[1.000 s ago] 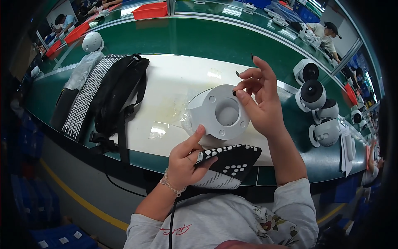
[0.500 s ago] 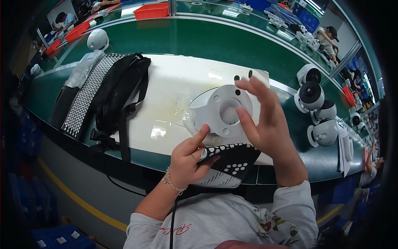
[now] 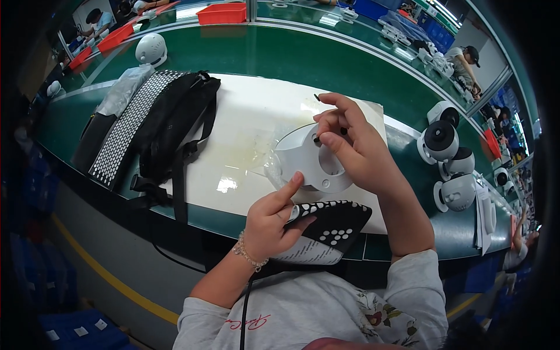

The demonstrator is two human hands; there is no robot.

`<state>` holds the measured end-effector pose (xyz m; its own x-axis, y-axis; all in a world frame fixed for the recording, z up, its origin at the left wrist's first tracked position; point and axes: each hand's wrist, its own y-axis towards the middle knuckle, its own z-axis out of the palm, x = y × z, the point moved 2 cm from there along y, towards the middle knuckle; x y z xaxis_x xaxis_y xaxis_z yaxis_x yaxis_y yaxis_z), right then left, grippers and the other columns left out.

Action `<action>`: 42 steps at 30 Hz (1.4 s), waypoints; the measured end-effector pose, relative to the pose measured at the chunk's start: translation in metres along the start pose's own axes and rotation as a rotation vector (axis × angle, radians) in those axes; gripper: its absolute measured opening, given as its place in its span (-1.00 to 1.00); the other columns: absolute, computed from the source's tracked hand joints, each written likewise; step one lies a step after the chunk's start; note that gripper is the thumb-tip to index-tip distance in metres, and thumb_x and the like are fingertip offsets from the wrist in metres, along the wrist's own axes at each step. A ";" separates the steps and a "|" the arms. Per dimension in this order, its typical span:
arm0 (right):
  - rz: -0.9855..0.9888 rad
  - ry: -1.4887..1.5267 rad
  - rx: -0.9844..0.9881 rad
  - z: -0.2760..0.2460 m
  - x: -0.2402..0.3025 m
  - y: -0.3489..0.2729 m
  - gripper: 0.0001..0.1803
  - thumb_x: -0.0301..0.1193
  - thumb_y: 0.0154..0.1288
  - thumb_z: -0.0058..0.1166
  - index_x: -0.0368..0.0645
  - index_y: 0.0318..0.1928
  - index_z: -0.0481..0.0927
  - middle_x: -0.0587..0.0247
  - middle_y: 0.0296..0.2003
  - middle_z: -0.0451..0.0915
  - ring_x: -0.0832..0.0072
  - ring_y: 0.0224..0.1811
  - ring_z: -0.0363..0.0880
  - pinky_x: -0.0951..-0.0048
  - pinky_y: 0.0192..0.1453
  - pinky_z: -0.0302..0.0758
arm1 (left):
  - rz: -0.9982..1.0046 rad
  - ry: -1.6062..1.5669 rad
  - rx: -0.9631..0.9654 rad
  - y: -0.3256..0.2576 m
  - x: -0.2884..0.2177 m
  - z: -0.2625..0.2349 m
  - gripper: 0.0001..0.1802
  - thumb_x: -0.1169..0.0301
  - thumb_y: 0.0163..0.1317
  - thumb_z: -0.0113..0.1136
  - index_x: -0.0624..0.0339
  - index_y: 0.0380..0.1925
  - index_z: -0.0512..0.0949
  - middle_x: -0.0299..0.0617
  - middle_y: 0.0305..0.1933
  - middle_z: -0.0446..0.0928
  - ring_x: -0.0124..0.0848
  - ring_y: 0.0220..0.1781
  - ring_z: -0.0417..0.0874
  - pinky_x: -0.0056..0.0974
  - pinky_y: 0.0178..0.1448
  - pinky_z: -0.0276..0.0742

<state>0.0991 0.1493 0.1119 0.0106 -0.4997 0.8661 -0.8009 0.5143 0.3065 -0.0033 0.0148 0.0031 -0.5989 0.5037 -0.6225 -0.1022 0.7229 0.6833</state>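
Observation:
A white camera stand (image 3: 300,160) with a ring-shaped base lies on a white board, partly in clear plastic film. My left hand (image 3: 271,219) is closed around a black sheet of round pads (image 3: 350,219) with white dots where pads are gone, and its index fingertip rests on the stand. Over the ring, my right hand (image 3: 353,140) is bent, thumb and finger together at a small black round pad (image 3: 317,140) by the ring's recess. Another black pad (image 3: 317,97) sticks to a raised fingertip. A third black pad (image 3: 343,131), on the ring, is partly hidden by fingers.
A black strap bag (image 3: 175,128), a white-dotted black sheet (image 3: 131,125) and a clear plastic bag (image 3: 125,87) lie left. One white camera (image 3: 151,49) stands behind them. Several white cameras (image 3: 440,140) and papers (image 3: 483,216) are at right. Red trays (image 3: 221,13) sit beyond the rail.
My right hand has come down and left onto the ring, its fingers closing from spread. A black pad now shows at the recess that was bare. My left hand keeps the sheet.

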 end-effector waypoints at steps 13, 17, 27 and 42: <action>-0.370 -0.744 -0.158 0.015 0.008 -0.037 -0.57 -0.56 0.17 -0.05 -0.13 0.08 0.28 0.18 -0.03 0.51 0.33 0.12 0.43 0.05 0.32 -0.14 | 0.006 -0.006 -0.108 0.004 -0.001 0.002 -0.64 0.57 -0.30 0.32 0.34 -0.79 0.24 0.06 0.14 0.37 -0.28 -0.66 0.39 -0.35 -0.51 0.40; -0.214 -0.593 -0.155 0.008 0.002 -0.053 -0.69 -0.52 0.16 0.00 -0.13 -0.04 0.38 0.09 0.15 0.34 0.20 0.29 0.19 0.05 0.31 -0.10 | 0.022 -0.023 -0.102 0.005 -0.001 0.002 -0.64 0.59 -0.29 0.31 0.34 -0.80 0.22 0.06 0.16 0.35 -0.27 -0.67 0.39 -0.36 -0.52 0.40; -0.094 -0.411 -0.141 0.013 -0.016 -0.063 -0.95 -0.45 0.20 0.02 -0.15 -0.36 0.49 0.02 0.31 0.03 0.07 0.41 -0.26 0.30 0.22 0.16 | 0.020 -0.042 -0.095 0.005 -0.001 0.003 -0.63 0.60 -0.28 0.30 0.35 -0.81 0.21 0.09 0.17 0.33 -0.28 -0.62 0.47 -0.37 -0.46 0.44; -0.230 -0.807 -0.202 0.016 -0.011 -0.079 -0.72 -0.19 0.27 -0.07 -0.08 -0.21 0.59 0.02 0.22 0.21 0.11 0.36 -0.04 0.17 0.31 -0.09 | -0.038 -0.033 -0.096 0.008 -0.006 0.001 -0.78 0.61 -0.21 0.27 0.37 -0.43 0.58 0.03 0.16 0.35 -0.26 -0.34 0.62 -0.34 -0.26 0.51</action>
<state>0.1524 0.1026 0.0719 -0.3306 -0.9095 0.2519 -0.7085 0.4155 0.5704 0.0002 0.0177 0.0124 -0.5672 0.4930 -0.6597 -0.2007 0.6941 0.6913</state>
